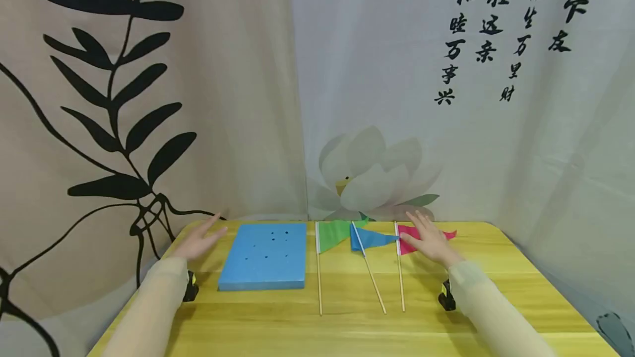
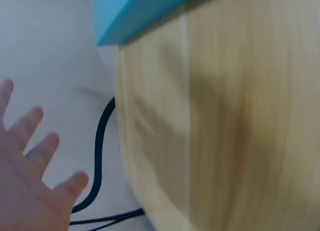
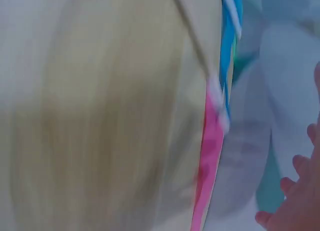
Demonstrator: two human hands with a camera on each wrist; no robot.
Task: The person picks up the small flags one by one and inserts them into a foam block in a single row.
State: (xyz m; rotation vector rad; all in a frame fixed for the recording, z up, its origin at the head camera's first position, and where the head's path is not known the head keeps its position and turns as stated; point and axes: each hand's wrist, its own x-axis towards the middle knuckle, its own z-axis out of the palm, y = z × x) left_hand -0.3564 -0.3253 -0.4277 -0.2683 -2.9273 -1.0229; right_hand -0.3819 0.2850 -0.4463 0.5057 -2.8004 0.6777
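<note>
Wood tbl (image 1: 278,326), flags (image 1: 369,239), curtain (image 1: 342,81) bhnd

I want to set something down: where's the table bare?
The table looks bare in front of the blue board and right of the right sleeve. It's crowded along the far edge: green flag, blue flag, red flag and right hand.

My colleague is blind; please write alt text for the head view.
A person's open left hand is beside a blue board with dark spots; the open right hand partly hides a red flag. Between them, a green flag and a blue flag lie on a yellow table.
</note>
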